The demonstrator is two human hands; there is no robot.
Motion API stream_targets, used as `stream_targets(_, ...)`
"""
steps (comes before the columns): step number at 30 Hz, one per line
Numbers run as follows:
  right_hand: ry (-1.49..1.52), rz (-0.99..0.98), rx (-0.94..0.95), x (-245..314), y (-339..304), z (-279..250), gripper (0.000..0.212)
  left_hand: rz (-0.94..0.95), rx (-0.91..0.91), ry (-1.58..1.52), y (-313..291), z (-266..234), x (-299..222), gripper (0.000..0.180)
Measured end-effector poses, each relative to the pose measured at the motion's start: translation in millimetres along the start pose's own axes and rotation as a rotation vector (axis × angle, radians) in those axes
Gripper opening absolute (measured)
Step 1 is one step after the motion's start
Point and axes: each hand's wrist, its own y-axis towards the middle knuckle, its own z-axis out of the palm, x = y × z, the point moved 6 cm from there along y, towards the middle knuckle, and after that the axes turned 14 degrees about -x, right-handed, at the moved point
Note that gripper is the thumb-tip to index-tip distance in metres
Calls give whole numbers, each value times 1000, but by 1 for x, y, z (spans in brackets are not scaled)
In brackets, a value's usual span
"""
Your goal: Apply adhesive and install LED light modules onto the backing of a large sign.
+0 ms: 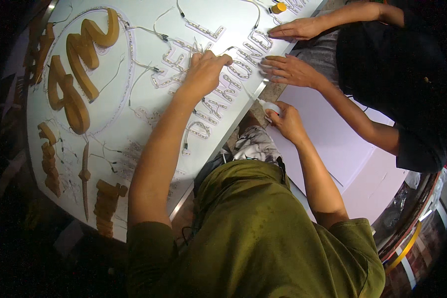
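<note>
My left hand (206, 72) reaches over the white board (154, 15), its fingers curled down among clear letter shapes (228, 89) lined with LED modules. Thin wires stick up by its fingertips; what they pinch, if anything, is hidden. At the board's near edge, my right hand (289, 124) is closed around a small white squeeze bottle (271, 108), its thin nozzle pointing up and left toward the letters. Another person's two hands, one (298, 30) farther and one (293, 71) nearer, lie with fingers stretched at the right end of the same letter row.
Gold script letters (82, 49) stand inside a lit-strip oval at the left, with smaller gold pieces (107, 206) below. Loose wires (149, 68) cross the board. A yellow-capped container (278, 8) lies at the far edge. White sheets (328, 129) are stacked at the right.
</note>
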Motion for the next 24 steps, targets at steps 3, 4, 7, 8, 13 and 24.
stream_targets(3, 38, 17, 41, -7, -3, -4, 31, -4, 4, 31, -1, -4, -7, 46)
stream_targets(4, 37, 13, 41, -8, -5, -9, 31, -10, 21, 42, -2, -6, -11, 44)
stream_targets(7, 215, 80, 134, 1, -16, -18, 30, 11, -3, 24, -8, -9, -20, 41)
stream_targets(8, 336, 107, 168, 9, -19, -21, 30, 6, -11, 31, -10, -8, -20, 41)
stream_targets(13, 595, 88, 226, 60, -1, -43, 38, 87, -129, 93, -30, 9, -23, 36)
stream_targets(24, 177, -616, 158, 162, 107, -59, 42, -167, -202, 192, -53, 26, -48, 41)
